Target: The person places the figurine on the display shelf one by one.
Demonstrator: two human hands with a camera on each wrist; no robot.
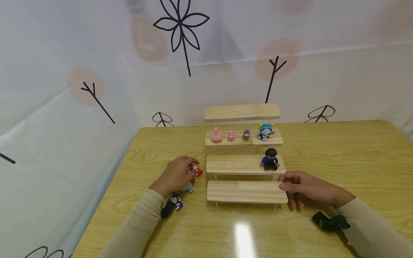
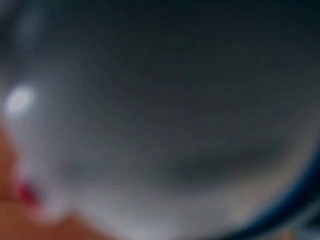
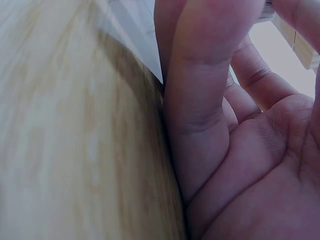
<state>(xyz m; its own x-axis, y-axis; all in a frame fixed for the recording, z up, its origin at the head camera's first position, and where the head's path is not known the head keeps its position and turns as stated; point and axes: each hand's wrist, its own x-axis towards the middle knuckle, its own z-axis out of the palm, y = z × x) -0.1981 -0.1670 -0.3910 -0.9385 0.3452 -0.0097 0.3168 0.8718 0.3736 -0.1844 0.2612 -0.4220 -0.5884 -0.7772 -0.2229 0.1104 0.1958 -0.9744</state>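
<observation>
table (image 1: pixel 338 154): glossy wood-grain | shelf (image 1: pixel 235 164): smooth matt wood | figures (image 1: pixel 270 161): plastic-looking | backdrop (image 1: pixel 222 87): creased, cloth-like

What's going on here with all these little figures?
A person works bare-handed at a pale wooden four-tier stand on a wood-grain table. Their left hand appears to pinch a small red-and-pink figure left of the stand, while their right hand seems to hold the right end of the lowest shelf. Four little coloured figures are on the second shelf from the top, and a black-haired, blue-topped figure is on the third shelf.
</observation>
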